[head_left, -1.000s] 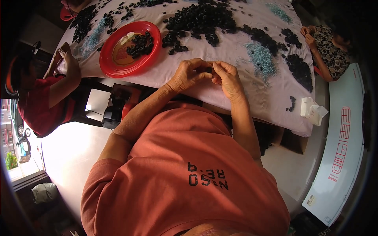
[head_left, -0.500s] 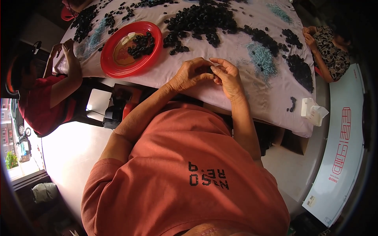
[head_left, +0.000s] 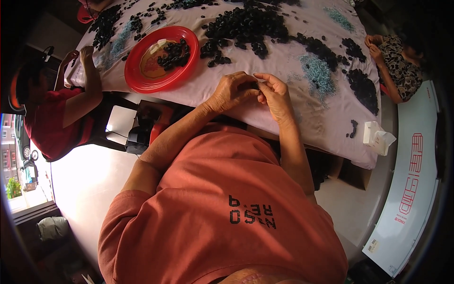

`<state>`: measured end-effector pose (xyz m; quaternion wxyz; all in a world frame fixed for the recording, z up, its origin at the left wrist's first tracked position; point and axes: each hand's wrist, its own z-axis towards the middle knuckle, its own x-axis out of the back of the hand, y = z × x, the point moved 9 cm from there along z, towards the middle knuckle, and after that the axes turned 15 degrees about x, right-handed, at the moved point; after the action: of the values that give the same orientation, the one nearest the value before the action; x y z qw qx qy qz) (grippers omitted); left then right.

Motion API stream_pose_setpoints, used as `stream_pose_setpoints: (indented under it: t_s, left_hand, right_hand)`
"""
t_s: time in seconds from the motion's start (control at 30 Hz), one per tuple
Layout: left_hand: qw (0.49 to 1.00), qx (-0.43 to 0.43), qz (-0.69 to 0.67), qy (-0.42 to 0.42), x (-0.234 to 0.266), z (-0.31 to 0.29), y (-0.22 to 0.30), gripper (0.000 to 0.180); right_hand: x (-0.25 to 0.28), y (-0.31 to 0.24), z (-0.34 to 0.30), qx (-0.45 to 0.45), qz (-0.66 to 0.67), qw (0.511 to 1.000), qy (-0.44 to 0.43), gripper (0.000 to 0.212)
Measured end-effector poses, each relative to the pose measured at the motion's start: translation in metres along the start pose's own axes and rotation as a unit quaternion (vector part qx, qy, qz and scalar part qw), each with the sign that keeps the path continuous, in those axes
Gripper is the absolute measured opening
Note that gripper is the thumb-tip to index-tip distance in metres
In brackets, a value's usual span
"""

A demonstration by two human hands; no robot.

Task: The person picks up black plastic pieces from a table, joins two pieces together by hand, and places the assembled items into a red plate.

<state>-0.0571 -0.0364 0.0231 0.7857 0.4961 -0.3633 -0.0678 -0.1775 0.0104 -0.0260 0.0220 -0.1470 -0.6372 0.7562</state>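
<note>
My left hand (head_left: 231, 92) and my right hand (head_left: 275, 96) meet over the near edge of the cloth-covered table (head_left: 203, 92). The left fingers are curled around a small black piece (head_left: 248, 86), mostly hidden by them. My right thumb and fingers pinch at its other side, and what exactly they grip is too small to make out. Beyond my hands spreads a large heap of small black ring-like pieces (head_left: 246, 26). A pile of tiny light-blue bits (head_left: 316, 75) lies to the right of my right hand.
A red plate (head_left: 137, 83) with black pieces stands left of my hands. A tissue box (head_left: 372, 134) sits at the right corner. One person in red (head_left: 56, 123) works at the left, another in a patterned top (head_left: 399, 66) at the right. A white chest (head_left: 402, 189) stands at far right.
My hands stay together with only slight finger movement. The whole view has shifted a little. The left person's hands have moved slightly apart.
</note>
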Motion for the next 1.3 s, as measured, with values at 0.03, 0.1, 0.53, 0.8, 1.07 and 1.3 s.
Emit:
stream_pose_setpoints:
  t_s: [0.03, 0.1, 0.53, 0.8, 1.07, 1.3]
  left_hand:
    - [1.000, -0.001, 0.001, -0.001, 0.001, 0.000, 0.001, 0.030]
    - [0.997, 0.070, 0.003, 0.034, 0.012, 0.001, -0.011, 0.030]
    - [0.921, 0.095, 0.193, 0.326, 0.143, -0.009, -0.049, 0.029]
    - [0.900, 0.128, 0.278, 0.311, 0.145, -0.012, -0.073, 0.031]
    - [0.934, -0.016, 0.220, 0.281, 0.102, 0.007, -0.019, 0.011]
    - [0.931, 0.058, 0.297, 0.203, 0.059, 0.030, -0.034, 0.018]
  right_hand:
    - [0.001, 0.001, 0.001, 0.012, -0.021, 1.000, 0.008, 0.022]
    - [0.008, -0.001, 0.000, 0.045, -0.026, 0.997, 0.064, 0.021]
    - [0.039, -0.022, -0.005, 0.163, -0.148, 0.951, 0.216, 0.018]
    - [0.038, -0.020, -0.005, 0.172, -0.145, 0.950, 0.215, 0.020]
    - [0.033, -0.020, -0.006, 0.156, -0.153, 0.954, 0.204, 0.022]
    - [0.034, -0.016, -0.005, 0.170, -0.177, 0.948, 0.203, 0.020]
